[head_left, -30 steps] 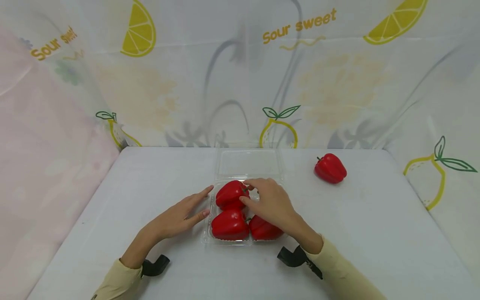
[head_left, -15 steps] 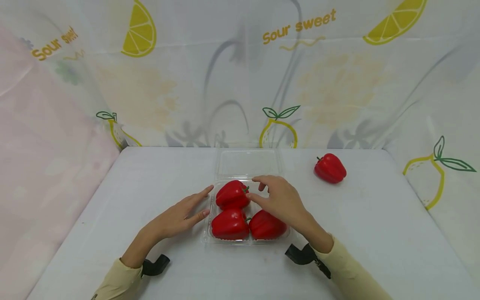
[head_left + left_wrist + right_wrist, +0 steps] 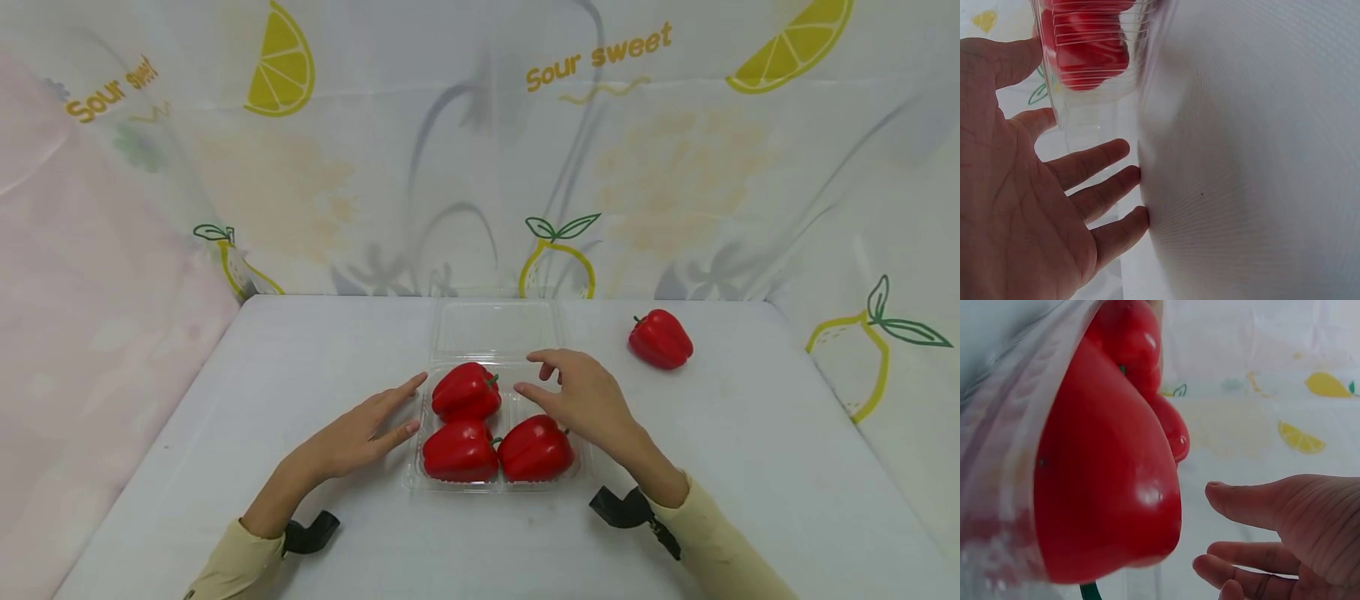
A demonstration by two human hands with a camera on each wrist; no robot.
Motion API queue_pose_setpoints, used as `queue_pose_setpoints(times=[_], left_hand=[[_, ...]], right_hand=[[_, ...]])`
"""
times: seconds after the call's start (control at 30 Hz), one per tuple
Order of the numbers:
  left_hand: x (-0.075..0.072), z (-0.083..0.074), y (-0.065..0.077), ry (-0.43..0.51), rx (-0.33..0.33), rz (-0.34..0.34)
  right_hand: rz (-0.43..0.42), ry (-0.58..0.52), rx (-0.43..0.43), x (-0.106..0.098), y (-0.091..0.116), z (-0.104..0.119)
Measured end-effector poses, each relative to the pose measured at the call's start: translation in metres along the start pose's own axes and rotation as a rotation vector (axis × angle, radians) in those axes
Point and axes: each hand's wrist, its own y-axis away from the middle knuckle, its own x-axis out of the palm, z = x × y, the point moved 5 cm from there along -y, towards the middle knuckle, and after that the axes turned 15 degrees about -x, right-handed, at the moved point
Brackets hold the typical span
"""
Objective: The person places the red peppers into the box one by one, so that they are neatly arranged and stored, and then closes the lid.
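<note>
One: Where are your hands?

Two: Your left hand (image 3: pixel 358 435) is beside the left edge of the clear box (image 3: pixel 487 487), its fingers spread and fairly straight. In the left wrist view your thumb and index finger reach the rim; whether they press on it, I cannot tell. Your right hand (image 3: pixel 588 404) hovers over the right rear part of the box, thumb and index finger apart with a gap between them.

One: And the peppers, relative to that gap?

Two: Three red ones sit in the box. The rear-left pepper (image 3: pixel 465 392) lies just left of your right thumb tip, its green stem turned toward it. The front-right pepper (image 3: pixel 536 450) is nearer your body, just in front of your right hand — the right wrist view shows clear space between it and your fingers. The front-left pepper (image 3: pixel 460 451) lies beside it, close to your left thumb but inside the wall.

One: Anything outside the box?

Two: A loose pepper (image 3: pixel 661 340) lies on the white table (image 3: pixel 750 433), beyond your right hand and to its right, well apart from your fingers, stem pointing left. The lid (image 3: pixel 497 329) is folded back behind the box — near the cloth (image 3: pixel 675 167) printed with lemons.
</note>
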Motion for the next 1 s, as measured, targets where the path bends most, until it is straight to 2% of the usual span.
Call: queue_pose_setpoints(times=[0.67,1.0], left_hand=[[0.000,0.001,0.001,0.004,-0.011,0.000],[0.000,0.000,0.002,0.014,0.016,-0.007]], right_hand=[[-0.067,0.021,-0.009,-0.013,0.009,-0.032],[-0.060,0.039,0.040,-0.023,0.014,-0.047]])
